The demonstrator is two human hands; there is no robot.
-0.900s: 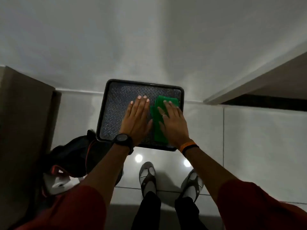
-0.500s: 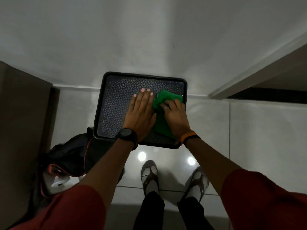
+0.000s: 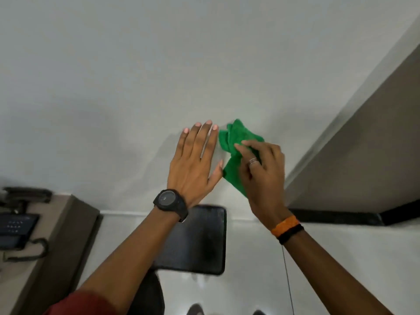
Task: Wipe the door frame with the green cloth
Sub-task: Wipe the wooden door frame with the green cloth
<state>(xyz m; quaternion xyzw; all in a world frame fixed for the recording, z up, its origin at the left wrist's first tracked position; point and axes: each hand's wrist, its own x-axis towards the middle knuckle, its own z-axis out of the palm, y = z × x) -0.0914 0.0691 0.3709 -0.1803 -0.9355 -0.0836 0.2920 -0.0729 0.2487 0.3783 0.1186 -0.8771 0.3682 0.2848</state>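
The green cloth is bunched up in my right hand, held in the air in front of the white wall, above the black tray on the floor. My left hand is flat and open just left of the cloth, fingers stretched, thumb close to the cloth's lower part. The door frame runs as a pale diagonal strip to the right of my right hand, with the brown door surface beyond it.
A brown cabinet stands at the left with dark devices on its top. A black threshold strip lies at the door's foot. White floor tiles spread to the right. My shoes show at the bottom edge.
My right hand closed on the green cloth and lifted it off the tray. Both hands rose in front of the wall, and my view tilted upward.
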